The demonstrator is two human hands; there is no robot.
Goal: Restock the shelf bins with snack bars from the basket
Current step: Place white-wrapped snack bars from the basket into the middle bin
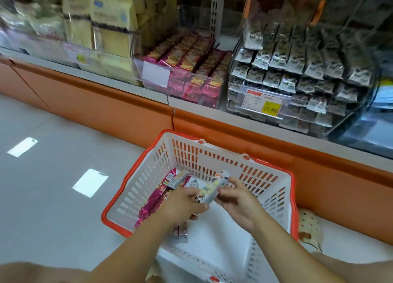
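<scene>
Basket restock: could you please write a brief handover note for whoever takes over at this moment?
Left hand: grips the lower end of a pale-wrapped snack bar over the basket.
Right hand: pinches the same bar higher up.
Pink-wrapped bars lie in the basket's left corner.
Done: the clear shelf bin of pink bars looks well filled.
Left: shelve the held bar, then the rest.

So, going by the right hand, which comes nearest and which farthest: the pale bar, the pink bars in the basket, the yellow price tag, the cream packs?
1. The pale bar: pinched by the right hand itself.
2. The pink bars: in the basket, to the left.
3. The yellow price tag: on a shelf bin ahead.
4. The cream packs: on the shelf, far upper left.
</scene>
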